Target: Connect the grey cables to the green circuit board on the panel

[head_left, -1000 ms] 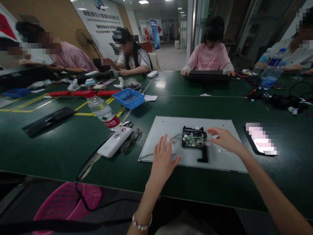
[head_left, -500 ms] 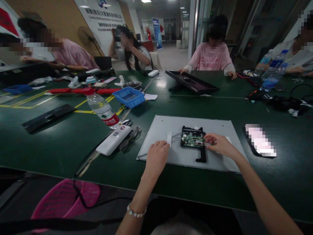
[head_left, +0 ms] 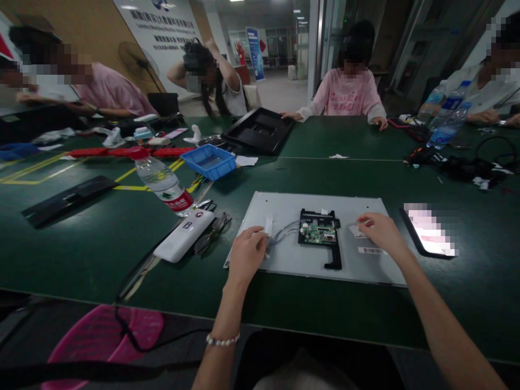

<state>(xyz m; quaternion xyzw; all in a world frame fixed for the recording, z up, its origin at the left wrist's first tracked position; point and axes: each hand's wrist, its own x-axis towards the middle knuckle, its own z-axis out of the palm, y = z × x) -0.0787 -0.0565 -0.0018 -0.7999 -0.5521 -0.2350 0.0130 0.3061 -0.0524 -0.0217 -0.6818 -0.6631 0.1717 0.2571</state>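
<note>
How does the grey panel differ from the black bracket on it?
The grey panel is pale and much larger; the black bracket is dark and small. The grey panel is a four-sided sheet, while the black bracket has a hooked leg and carries a green circuit board. The grey panel lies on the green table; the black bracket sits on the panel. Both lie flat.

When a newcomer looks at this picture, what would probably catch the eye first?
Probably the green circuit board in its black frame, lying on the pale panel between the left hand and the right hand. The bright phone to the panel's right and the red-capped bottle to its left may come next.
</note>
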